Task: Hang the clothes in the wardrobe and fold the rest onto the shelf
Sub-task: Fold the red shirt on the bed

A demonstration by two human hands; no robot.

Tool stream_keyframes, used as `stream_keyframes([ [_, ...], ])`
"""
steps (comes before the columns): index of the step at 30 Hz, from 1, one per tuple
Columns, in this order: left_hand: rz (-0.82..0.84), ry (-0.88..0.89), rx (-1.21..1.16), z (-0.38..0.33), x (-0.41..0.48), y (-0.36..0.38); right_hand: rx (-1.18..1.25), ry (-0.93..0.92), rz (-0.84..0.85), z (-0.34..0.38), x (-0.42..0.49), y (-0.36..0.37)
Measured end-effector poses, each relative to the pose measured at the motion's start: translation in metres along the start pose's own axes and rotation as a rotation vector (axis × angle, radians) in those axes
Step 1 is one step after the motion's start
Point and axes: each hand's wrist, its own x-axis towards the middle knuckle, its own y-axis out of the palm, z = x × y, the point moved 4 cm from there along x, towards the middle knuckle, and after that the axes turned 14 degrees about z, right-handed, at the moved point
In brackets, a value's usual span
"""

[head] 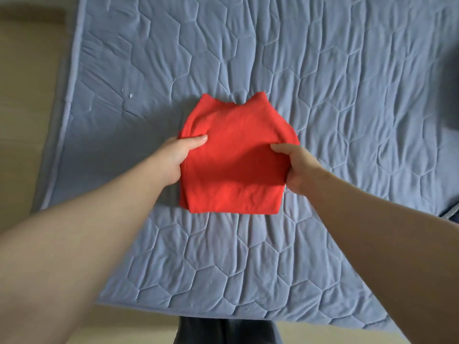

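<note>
Red folded garment point(236, 155) on my blue quilted bedspread point(323, 83): left hand point(177, 155) and right hand point(296, 165) pinch its sides (thumbs on top).

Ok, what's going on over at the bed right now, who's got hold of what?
A person is standing at the edge of the blue quilted cover, holding a red garment that is already folded into a compact stack. The left hand grips its left edge and the right hand grips its right edge, thumbs on top. Whether the stack rests on the cover or is just lifted off it is unclear. No wardrobe or shelf is in view.
</note>
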Motion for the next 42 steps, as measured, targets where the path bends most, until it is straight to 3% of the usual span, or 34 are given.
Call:
stream_keyframes([
  [5,0.035,0.259,0.053,-0.065,-0.036,0.013,0.000,-0.174,-0.003,0.045,-0.037,0.022],
  [8,0.001,0.326,0.160,-0.079,-0.056,0.013,-0.048,-0.246,0.029,0.057,-0.055,0.028],
  [14,-0.137,0.174,0.296,-0.018,-0.062,-0.014,-0.204,-0.169,-0.054,0.014,-0.065,0.010],
  [18,-0.193,0.042,0.365,0.062,-0.059,-0.029,-0.287,0.010,-0.107,-0.054,-0.058,-0.011],
  [23,-0.190,-0.094,0.381,0.125,-0.060,-0.043,-0.301,0.093,-0.106,-0.104,-0.058,-0.022],
  [30,-0.242,-0.030,0.488,0.092,-0.039,-0.029,-0.341,-0.009,-0.095,-0.082,-0.039,-0.010],
  [37,-0.428,0.199,0.556,0.065,-0.039,-0.022,-0.281,-0.348,-0.322,-0.067,-0.035,-0.010],
  [42,-0.383,0.132,0.630,0.077,-0.033,-0.024,-0.113,-0.252,-0.228,-0.073,-0.030,-0.012],
])
